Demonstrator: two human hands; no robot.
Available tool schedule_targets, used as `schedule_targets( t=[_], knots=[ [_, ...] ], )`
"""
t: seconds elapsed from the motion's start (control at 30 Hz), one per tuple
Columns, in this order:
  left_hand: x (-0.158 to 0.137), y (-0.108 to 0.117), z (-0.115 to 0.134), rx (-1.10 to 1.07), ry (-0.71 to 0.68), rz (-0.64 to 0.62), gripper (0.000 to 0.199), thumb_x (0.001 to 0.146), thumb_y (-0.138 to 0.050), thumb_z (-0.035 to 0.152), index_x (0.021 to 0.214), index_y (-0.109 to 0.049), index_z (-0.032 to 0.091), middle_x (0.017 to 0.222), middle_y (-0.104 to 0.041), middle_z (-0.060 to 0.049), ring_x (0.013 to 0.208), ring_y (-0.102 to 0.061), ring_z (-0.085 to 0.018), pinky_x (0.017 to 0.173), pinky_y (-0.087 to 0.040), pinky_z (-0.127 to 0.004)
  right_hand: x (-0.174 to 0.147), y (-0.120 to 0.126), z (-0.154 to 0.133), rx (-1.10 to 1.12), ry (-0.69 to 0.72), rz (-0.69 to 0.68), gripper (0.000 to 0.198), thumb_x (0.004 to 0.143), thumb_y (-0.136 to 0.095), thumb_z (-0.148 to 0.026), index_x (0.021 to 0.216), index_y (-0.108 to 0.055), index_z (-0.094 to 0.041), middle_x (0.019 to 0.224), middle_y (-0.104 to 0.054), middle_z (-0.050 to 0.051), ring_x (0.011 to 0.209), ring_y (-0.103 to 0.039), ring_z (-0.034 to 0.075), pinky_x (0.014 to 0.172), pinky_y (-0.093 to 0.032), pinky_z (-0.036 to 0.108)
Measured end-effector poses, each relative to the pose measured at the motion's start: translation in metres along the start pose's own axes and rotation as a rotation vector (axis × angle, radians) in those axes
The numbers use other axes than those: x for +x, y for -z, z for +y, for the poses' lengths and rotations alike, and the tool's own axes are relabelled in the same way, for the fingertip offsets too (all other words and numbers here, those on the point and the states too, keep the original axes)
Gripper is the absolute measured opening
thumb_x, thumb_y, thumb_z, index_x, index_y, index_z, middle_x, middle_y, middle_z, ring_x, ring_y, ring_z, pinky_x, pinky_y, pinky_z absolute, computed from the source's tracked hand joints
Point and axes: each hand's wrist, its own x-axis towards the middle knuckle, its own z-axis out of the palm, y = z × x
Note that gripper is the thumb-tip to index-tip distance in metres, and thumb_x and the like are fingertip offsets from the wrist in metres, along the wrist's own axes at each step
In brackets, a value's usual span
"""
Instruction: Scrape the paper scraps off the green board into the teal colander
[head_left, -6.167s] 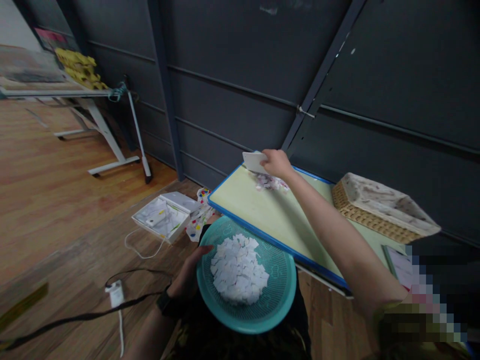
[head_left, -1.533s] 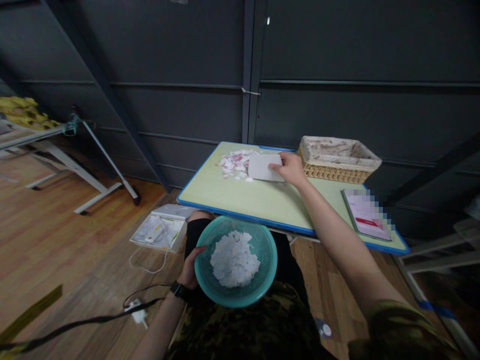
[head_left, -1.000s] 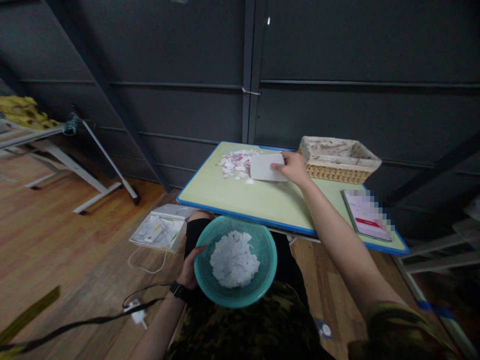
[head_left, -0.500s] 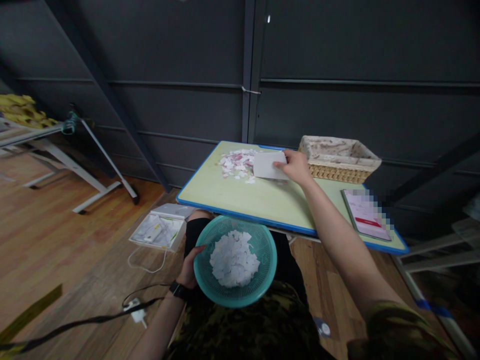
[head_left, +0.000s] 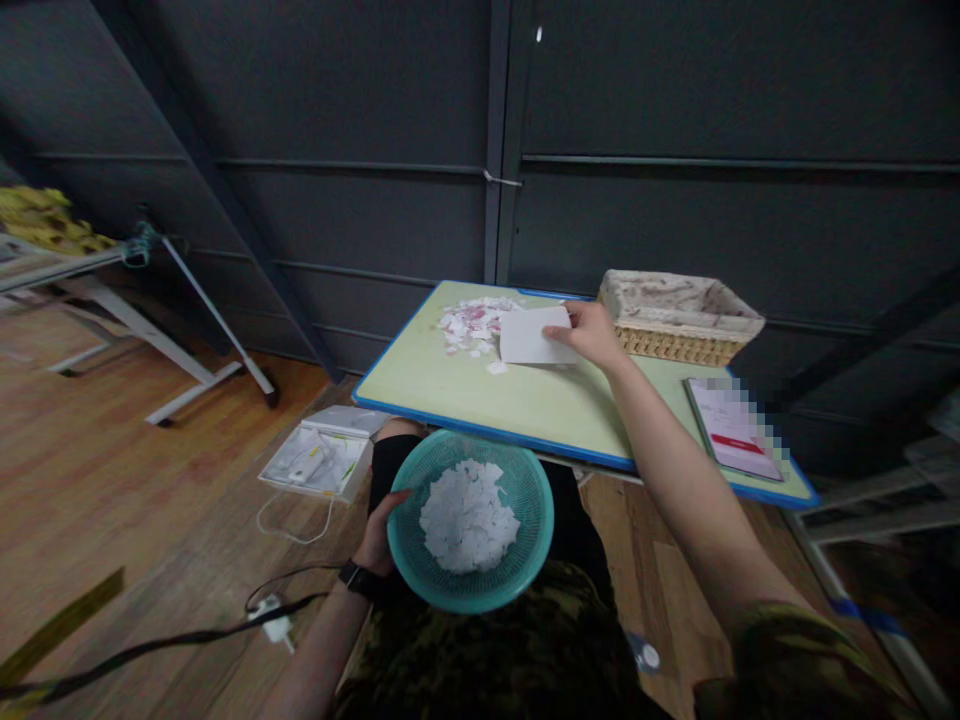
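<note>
Had a teal colander (head_left: pixel 474 600) gripped in the left fingers (head_left: pixel 398 497), white card (head_left: pixel 525 337) pinched in the right fingers (head_left: pixel 557 333), seemingly mid-scrape, probably needed sweeping toward paper scraps (head_left: pixel 476 322) left of those.

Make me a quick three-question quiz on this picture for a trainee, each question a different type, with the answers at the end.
1. True or false: the teal colander sits on top of the table.
2. Multiple choice: what does the right hand hold? A, the teal colander; B, a white card; C, the wicker basket.
3. Fill in: as the person sees it, the pile of scraps on the table lies to the ____ of the white card.

Key:
1. False; the left hand holds it by the rim, on the near side of the table.
2. B.
3. Left.
</note>
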Motion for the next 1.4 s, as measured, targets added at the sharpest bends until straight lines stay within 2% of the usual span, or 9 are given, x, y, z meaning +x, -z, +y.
schedule_targets(
  t=[0.17,0.33,0.57,0.77,1.03,1.2,1.4],
  knots=[
    [0.0,-0.001,0.001,-0.004,0.007,-0.013,0.02,0.061,-0.077,0.029,0.075,-0.075,0.015,0.077,-0.08,-0.007,0.079,-0.074,-0.031,0.073,-0.057,-0.04,-0.001,0.0,-0.001,0.105,-0.021,-0.016,0.031,0.061,-0.066,-0.042,0.074,-0.067,-0.014,0.069,-0.064,0.005,0.062,-0.051,0.017,0.06,-0.035,0.03],
    [-0.002,-0.001,0.001,-0.006,0.002,-0.006,0.021,0.06,-0.079,0.029,0.076,-0.075,0.014,0.076,-0.08,-0.007,0.08,-0.074,-0.031,0.075,-0.056,-0.04,-0.002,0.0,-0.004,0.041,0.001,-0.025,0.027,0.062,-0.065,-0.042,0.069,-0.064,-0.016,0.066,-0.061,0.004,0.061,-0.048,0.017,0.06,-0.034,0.03],
    [-0.001,0.001,0.0,-0.01,0.008,-0.03,0.02,0.063,-0.078,0.03,0.076,-0.076,0.015,0.078,-0.081,-0.008,0.083,-0.074,-0.032,0.078,-0.056,-0.041,-0.001,-0.001,-0.002,-0.042,-0.001,0.091,0.023,0.064,-0.063,-0.038,0.072,-0.066,-0.016,0.064,-0.06,0.002,0.06,-0.047,0.017,0.06,-0.032,0.03],
    [-0.001,-0.001,0.002,-0.007,0.015,-0.012,0.015,0.064,-0.074,0.028,0.073,-0.074,0.016,0.073,-0.079,-0.007,0.081,-0.074,-0.032,0.074,-0.058,-0.041,-0.003,-0.003,-0.006,-0.032,0.027,0.018,0.023,0.066,-0.064,-0.037,0.074,-0.067,-0.016,0.068,-0.063,0.004,0.062,-0.05,0.018,0.062,-0.036,0.031],
    [-0.002,-0.003,0.001,0.0,-0.013,0.005,0.014,0.064,-0.072,0.027,0.072,-0.072,0.016,0.073,-0.079,-0.008,0.082,-0.075,-0.032,0.071,-0.058,-0.039,-0.005,0.001,-0.008,-0.154,0.027,0.076,0.018,0.068,-0.062,-0.035,0.072,-0.065,-0.017,0.067,-0.062,0.005,0.064,-0.051,0.02,0.064,-0.037,0.032],
    [-0.002,-0.001,0.002,0.011,0.013,-0.004,0.012,0.067,-0.07,0.028,0.074,-0.073,0.018,0.075,-0.08,-0.007,0.084,-0.075,-0.032,0.072,-0.059,-0.041,-0.007,0.0,-0.015,-0.115,0.04,0.011,0.017,0.067,-0.063,-0.035,0.071,-0.063,-0.018,0.07,-0.063,0.005,0.066,-0.052,0.02,0.066,-0.038,0.033],
    [-0.002,-0.002,0.002,0.028,0.001,0.0,0.012,0.065,-0.071,0.03,0.071,-0.071,0.02,0.073,-0.079,-0.006,0.086,-0.074,-0.033,0.073,-0.059,-0.042,-0.007,0.0,-0.013,-0.024,0.044,-0.005,0.02,0.065,-0.064,-0.038,0.068,-0.062,-0.018,0.065,-0.059,0.003,0.064,-0.049,0.018,0.063,-0.036,0.032]
  ],
)
